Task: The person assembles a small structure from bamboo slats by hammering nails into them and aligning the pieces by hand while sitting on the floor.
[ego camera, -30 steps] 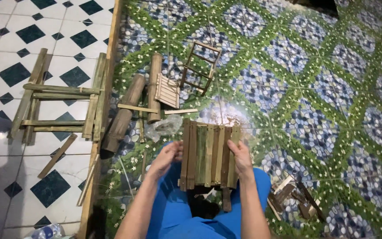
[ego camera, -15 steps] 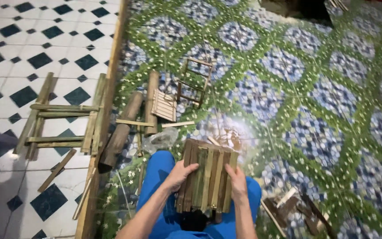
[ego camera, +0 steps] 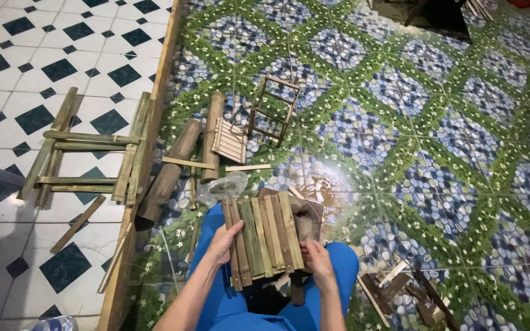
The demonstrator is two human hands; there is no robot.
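Note:
A small panel of bamboo slats point(ego camera: 264, 238) rests over my lap between blue trouser legs. My left hand point(ego camera: 224, 243) grips its left edge. My right hand point(ego camera: 315, 259) holds its lower right corner. Under the panel sits a dark wooden block point(ego camera: 310, 219). Both hands are closed on the panel.
On the patterned floor ahead lie two thick bamboo poles point(ego camera: 173, 167), a small slatted piece point(ego camera: 229, 141), a little bamboo frame point(ego camera: 271, 108) and a clear plastic bag point(ego camera: 223, 187). A larger bamboo frame point(ego camera: 87, 153) lies on the left tiles. Dark wooden scraps point(ego camera: 403, 294) lie at my right.
The view tilted and the slat panel shifted lower and slightly rightward in my lap; my right hand slid from the panel's upper right edge down to its lower right corner.

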